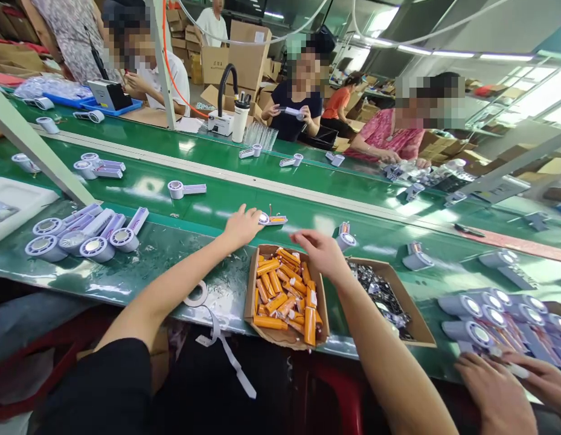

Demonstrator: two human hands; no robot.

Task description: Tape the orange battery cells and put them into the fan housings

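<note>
My left hand reaches over the near side of the green belt with its fingers spread. Its fingertips are at the round head of a small lilac fan body, which lies on the belt with something orange in its handle. Whether they touch it, I cannot tell. My right hand hovers over the right rim of a cardboard box, fingers loosely stretched and nothing visible in them. Orange wrapped battery cells fill that box. Beside it, a second cardboard tray holds small black parts, partly behind my right forearm.
Several lilac fan bodies lie at the left, more at the right. A tape roll hangs its strip off the table edge. A co-worker's hands work at lower right. Other people sit across the green belt.
</note>
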